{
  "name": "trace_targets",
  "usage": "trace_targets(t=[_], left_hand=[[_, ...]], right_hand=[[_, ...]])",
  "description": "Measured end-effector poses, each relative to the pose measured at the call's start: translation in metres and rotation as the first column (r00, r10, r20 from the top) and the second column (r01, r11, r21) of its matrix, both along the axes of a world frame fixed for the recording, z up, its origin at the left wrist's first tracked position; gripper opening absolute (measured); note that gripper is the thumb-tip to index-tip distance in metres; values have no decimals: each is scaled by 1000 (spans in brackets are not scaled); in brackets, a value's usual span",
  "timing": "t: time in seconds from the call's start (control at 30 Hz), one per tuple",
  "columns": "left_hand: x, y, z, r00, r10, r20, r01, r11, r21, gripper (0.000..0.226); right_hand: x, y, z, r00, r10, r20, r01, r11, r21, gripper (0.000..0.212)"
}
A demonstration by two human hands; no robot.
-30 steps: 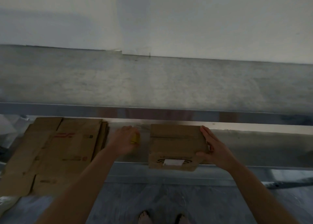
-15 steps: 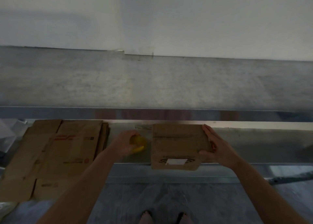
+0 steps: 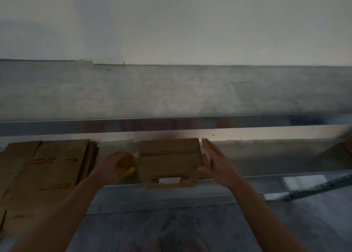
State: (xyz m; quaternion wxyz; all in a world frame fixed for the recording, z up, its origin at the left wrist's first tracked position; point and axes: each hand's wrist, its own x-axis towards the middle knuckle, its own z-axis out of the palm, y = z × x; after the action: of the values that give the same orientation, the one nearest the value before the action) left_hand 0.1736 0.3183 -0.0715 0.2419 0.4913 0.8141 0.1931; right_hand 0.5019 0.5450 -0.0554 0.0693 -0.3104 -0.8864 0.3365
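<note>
Red print (image 3: 42, 161) on flattened cardboard (image 3: 57, 175), white label (image 3: 169, 180) on box (image 3: 169, 160): both unreadable.

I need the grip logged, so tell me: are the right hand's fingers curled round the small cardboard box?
No, the right hand lies with straight fingers along the right side of the small cardboard box.

Closed brown box (image 3: 169, 160) on shelf (image 3: 266, 156) edge; yellow object (image 3: 125, 163) beside.

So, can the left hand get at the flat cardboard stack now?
Probably yes: the left hand is close beside the flat cardboard stack and nothing lies between them, though it grips a yellow thing.
</note>
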Motion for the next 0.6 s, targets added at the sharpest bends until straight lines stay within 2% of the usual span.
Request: trace_targets(t=[0.07, 0.13, 0.2, 0.27, 0.4, 0.53, 0.6], left_hand=[[7, 3, 0, 999, 36, -3, -36, 999, 9, 39], [12, 4, 3, 997, 75, 19, -75, 997, 12, 35], [15, 3, 5, 992, 119, 49, -118, 993, -4, 34], [18, 2, 5, 986, 151, 77, -150, 989, -11, 33], [18, 3, 2, 969, 226, 101, -224, 974, -28, 28], [17, 7, 0, 960, 243, 141, -243, 970, -16, 29], [16, 6, 0, 958, 237, 164, -233, 972, -41, 32]], right_hand=[[21, 11, -14, 996, -89, 24, 88, 995, 45, 95], [43, 24, -30, 968, -155, 199, 122, 978, 169, 89], [60, 32, -50, 897, -216, 386, 120, 959, 259, 78], [65, 34, -68, 853, -218, 474, 83, 954, 289, 72], [55, 31, -88, 846, -195, 496, 55, 958, 281, 67], [45, 37, -92, 876, -345, 338, 231, 914, 335, 54], [40, 43, -91, 853, -386, 352, 240, 888, 392, 41]])
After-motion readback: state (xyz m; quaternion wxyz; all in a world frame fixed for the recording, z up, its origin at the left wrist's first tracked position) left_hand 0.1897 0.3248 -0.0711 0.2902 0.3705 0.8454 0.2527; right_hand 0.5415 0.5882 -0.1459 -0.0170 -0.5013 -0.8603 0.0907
